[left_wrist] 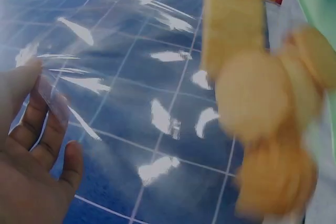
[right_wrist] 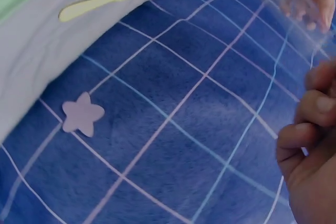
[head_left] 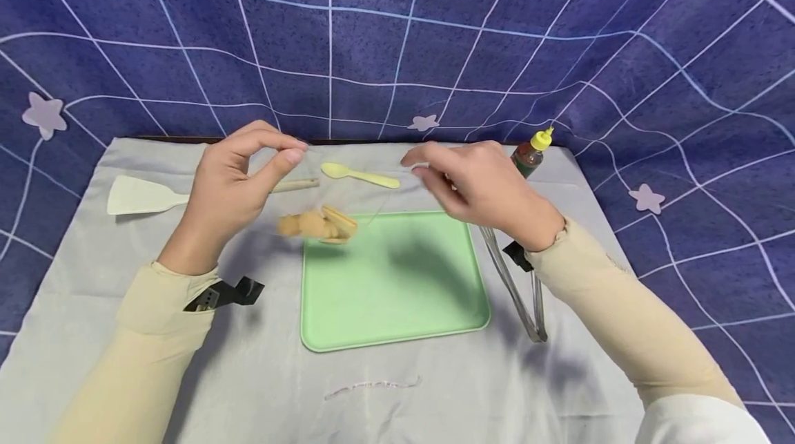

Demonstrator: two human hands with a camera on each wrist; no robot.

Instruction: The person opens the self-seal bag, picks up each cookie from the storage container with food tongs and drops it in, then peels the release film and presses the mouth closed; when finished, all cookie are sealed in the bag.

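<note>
My left hand point(head_left: 232, 175) pinches a clear plastic bag point(left_wrist: 157, 77) between thumb and fingers, above the table's left side. Across from it my right hand point(head_left: 481, 178) pinches the far side of the bag with thumb and fingertips. Below the left hand several golden biscuits point(head_left: 319, 225), round and oblong, hang blurred above the left edge of a green tray point(head_left: 397, 285). Whether they are inside the bag or dropping from it, I cannot tell. In the right wrist view curled fingers point(right_wrist: 310, 124) show at the right edge, with the plastic above them.
Behind the tray lies a yellow spoon point(head_left: 360, 175). A white spatula point(head_left: 143, 197) lies at left, partly behind my left hand. Metal tongs point(head_left: 512, 285) and a yellow-capped sauce bottle point(head_left: 530, 154) are at right. A thin clear strip point(head_left: 373, 385) lies in front.
</note>
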